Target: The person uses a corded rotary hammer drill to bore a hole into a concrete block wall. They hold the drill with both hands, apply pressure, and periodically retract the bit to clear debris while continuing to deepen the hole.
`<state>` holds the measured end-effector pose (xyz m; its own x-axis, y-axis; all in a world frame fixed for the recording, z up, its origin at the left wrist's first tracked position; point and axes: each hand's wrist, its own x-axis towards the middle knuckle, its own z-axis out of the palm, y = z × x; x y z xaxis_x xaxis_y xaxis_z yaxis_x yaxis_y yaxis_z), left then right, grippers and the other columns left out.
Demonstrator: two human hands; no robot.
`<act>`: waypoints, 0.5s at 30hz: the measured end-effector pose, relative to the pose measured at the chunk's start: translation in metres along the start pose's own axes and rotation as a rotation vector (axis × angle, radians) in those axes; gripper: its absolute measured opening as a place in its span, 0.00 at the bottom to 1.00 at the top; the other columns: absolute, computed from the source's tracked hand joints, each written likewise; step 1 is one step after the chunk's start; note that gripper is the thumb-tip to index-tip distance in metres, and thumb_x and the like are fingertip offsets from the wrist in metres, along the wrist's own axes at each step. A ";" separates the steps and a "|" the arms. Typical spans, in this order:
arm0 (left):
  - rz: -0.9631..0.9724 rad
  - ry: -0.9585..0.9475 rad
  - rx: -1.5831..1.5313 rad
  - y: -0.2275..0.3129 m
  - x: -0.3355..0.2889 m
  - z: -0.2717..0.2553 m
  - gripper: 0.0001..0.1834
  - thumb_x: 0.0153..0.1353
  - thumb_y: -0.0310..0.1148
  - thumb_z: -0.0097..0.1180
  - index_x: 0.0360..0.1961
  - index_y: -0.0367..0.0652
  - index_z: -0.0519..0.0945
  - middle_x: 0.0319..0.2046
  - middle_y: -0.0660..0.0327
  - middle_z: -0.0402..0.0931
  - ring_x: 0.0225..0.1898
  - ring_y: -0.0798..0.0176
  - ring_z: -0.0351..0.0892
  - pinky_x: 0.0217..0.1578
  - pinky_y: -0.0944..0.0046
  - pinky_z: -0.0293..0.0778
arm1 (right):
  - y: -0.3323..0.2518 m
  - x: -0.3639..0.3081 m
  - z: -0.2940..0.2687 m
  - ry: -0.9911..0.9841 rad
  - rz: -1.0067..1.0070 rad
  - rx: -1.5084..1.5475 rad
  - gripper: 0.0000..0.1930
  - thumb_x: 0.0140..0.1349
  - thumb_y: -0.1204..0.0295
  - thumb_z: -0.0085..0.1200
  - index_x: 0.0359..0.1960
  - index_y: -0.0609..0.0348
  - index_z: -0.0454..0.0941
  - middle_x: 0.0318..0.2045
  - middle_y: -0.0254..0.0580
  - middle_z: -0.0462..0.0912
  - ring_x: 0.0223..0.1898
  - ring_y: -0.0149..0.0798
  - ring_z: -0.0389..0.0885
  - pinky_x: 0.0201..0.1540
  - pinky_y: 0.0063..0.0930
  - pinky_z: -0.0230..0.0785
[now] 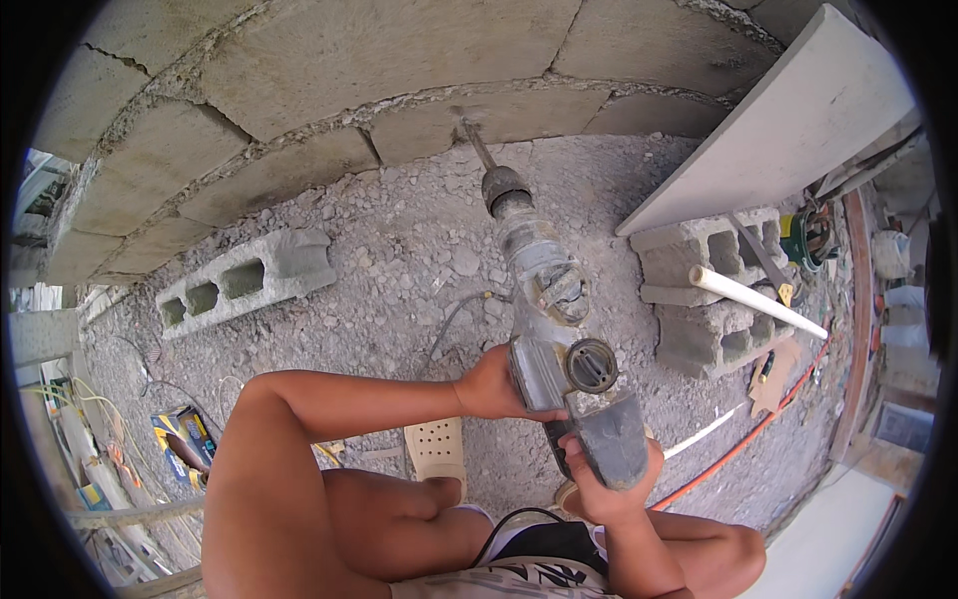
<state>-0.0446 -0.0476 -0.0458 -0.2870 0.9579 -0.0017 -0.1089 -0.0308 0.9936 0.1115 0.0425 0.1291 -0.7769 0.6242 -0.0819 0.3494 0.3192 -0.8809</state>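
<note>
Grey metal hammer drill (532,255), gripped by left hand (492,384) and right hand (607,489), slim steel bit (479,148) against grey concrete-block wall (339,60); steady, straight pressure should help.

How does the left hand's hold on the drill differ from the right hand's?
The left hand sits farther forward, against the left side of the drill; the right hand is at its dark rear end. The left hand's fingers are mostly hidden by the drill, while the right hand's digits show on both sides of that end. Both hands are bare and grip the same drill.
</note>
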 end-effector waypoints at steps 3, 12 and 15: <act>0.036 -0.022 0.076 0.006 -0.005 0.013 0.47 0.42 0.51 0.85 0.59 0.37 0.77 0.50 0.54 0.85 0.52 0.59 0.85 0.56 0.59 0.79 | 0.001 -0.015 -0.011 -0.001 -0.049 -0.047 0.07 0.51 0.78 0.66 0.32 0.65 0.85 0.25 0.39 0.87 0.25 0.36 0.87 0.32 0.30 0.77; 0.051 0.024 0.075 0.016 0.004 0.010 0.47 0.41 0.53 0.85 0.57 0.36 0.78 0.49 0.53 0.85 0.49 0.59 0.86 0.53 0.59 0.80 | -0.018 -0.011 -0.011 0.083 0.030 0.057 0.06 0.54 0.75 0.62 0.30 0.66 0.85 0.26 0.40 0.88 0.24 0.32 0.83 0.33 0.27 0.76; 0.061 0.082 0.085 0.022 0.008 0.001 0.46 0.41 0.53 0.84 0.56 0.37 0.78 0.48 0.54 0.85 0.49 0.60 0.86 0.53 0.60 0.80 | -0.021 0.003 -0.005 0.080 0.114 0.149 0.07 0.53 0.77 0.62 0.31 0.68 0.85 0.26 0.42 0.88 0.25 0.32 0.84 0.34 0.27 0.77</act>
<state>-0.0490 -0.0402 -0.0234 -0.3680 0.9283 0.0530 -0.0086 -0.0604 0.9981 0.1043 0.0416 0.1498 -0.6904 0.7070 -0.1534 0.3473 0.1378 -0.9276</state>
